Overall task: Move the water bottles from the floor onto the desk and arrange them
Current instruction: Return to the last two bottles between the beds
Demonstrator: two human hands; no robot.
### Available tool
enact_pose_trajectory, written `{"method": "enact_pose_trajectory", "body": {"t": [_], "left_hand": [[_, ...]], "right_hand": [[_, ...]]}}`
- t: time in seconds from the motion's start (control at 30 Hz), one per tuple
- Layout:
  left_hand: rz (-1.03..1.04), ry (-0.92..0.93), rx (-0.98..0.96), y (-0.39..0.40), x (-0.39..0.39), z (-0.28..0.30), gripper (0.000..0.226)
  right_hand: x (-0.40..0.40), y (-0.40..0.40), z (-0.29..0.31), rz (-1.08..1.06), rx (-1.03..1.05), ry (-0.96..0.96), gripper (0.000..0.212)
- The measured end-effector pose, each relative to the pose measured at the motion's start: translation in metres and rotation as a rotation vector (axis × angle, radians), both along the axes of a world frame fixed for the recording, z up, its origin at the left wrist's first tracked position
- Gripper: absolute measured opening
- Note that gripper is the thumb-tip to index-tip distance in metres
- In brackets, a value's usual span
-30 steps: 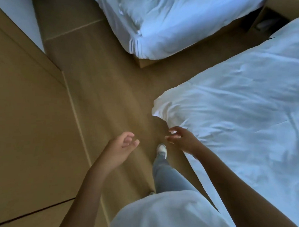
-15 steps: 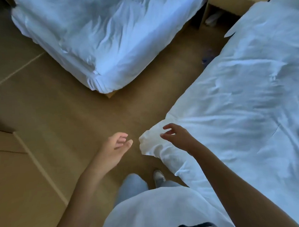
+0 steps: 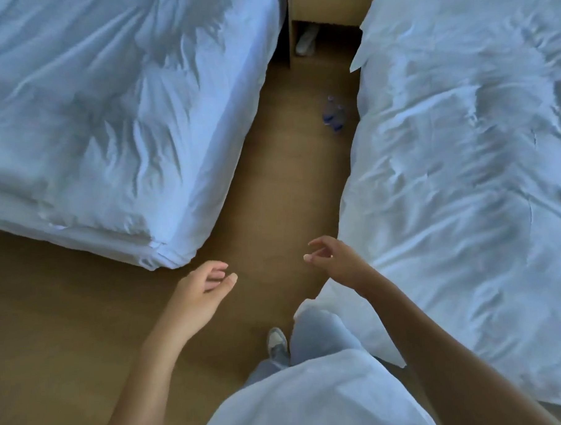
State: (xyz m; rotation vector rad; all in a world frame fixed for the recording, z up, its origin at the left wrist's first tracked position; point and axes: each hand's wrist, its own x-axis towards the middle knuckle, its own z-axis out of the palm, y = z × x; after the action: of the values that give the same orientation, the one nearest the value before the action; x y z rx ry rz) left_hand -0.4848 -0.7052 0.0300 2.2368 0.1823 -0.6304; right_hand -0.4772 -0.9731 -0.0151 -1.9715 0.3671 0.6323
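water bottles (image 3: 332, 115): two small clear bottles with blue labels, blurred, close together on the floor; whether they touch each other cannot be told. they sit in the aisle between the beds, just beside the edge of the right bed and near the nightstand, well apart from both hands.
left hand (image 3: 200, 294): one, bare, raised over the floor near the corner of the left bed; fingers loosely curled and parted from the thumb, nothing in its hold.
right hand (image 3: 336, 261): one, bare, raised by the edge of the right bed; fingers spread and bent, thumb apart, nothing in its hold.
person: one, seen from above; white top, light trousers, one shoe (image 3: 277, 341) visible on the floor.
floor (image 3: 281, 186): tan, wood-look, smooth; a narrow strip runs between the beds and widens toward the lower left.
beds: two. the left bed (image 3: 108, 117) and the right bed (image 3: 463, 159) both carry rumpled white bedding that hangs down to the floor.
nightstand (image 3: 325, 9): one, light wood, at the far end of the aisle between the beds, with an open compartment below; a pale object lies inside, too dim to tell.
room: a bedroom, dimly lit.
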Motion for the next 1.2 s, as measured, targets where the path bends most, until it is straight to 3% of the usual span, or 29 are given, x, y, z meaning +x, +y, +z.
{"method": "enact_pose_trajectory", "body": {"t": [0.23,0.47,0.77,1.2], "left_hand": [[-0.153,0.009,0.019,0.001,0.115,-0.012,0.03],[-0.295,-0.015,0.03,-0.051,0.256,-0.018,0.035],[-0.368,-0.068,0.039,-0.125,0.419,0.002,0.037],[-0.55,-0.037,0.003,-0.216,0.657,-0.031,0.037]], "right_hand": [[0.07,-0.001,-0.007,-0.137,-0.034,-0.009,0.042],[0.188,-0.032,-0.025,-0.222,-0.051,0.004,0.042],[0.341,-0.09,-0.006,-0.249,-0.067,-0.011,0.041],[0.535,-0.169,-0.024,-0.433,-0.084,0.038,0.044]]}}
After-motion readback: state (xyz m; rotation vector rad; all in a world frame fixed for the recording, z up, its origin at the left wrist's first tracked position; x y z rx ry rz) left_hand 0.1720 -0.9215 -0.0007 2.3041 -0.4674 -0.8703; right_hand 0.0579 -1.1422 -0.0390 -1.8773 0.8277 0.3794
